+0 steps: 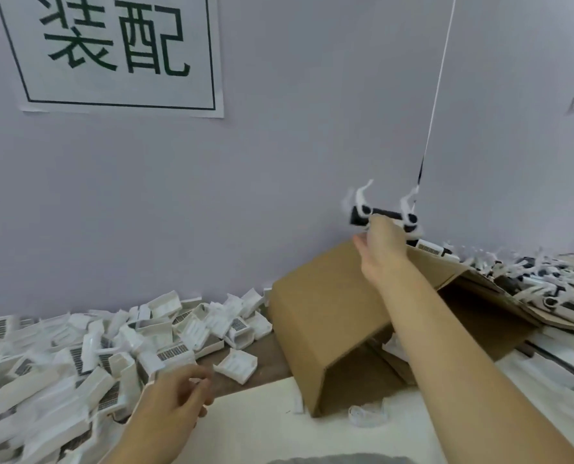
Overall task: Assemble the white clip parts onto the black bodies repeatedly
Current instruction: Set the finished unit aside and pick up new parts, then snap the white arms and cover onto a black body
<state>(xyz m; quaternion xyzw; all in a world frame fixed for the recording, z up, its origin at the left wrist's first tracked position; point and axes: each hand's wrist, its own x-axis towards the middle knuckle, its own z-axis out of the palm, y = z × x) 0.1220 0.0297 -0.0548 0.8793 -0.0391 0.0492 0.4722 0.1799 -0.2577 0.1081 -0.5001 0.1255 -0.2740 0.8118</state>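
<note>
My right hand [381,244] is stretched out high over the cardboard box [329,316], and an assembled black body with white clips [384,214] is at its fingertips, blurred by motion. Whether the fingers still grip it I cannot tell. My left hand [178,400] hovers low beside the heap of white clip parts [88,353], fingers loosely curled; a small white piece may sit between them, but blur hides it. A pile of finished black-and-white pieces [540,279] lies behind the box at the right.
A white sheet [262,426] covers the near table. A loose white strip [367,413] lies in front of the box. A white cord [436,92] hangs down the grey wall, and a paper sign [111,51] is stuck up at the left.
</note>
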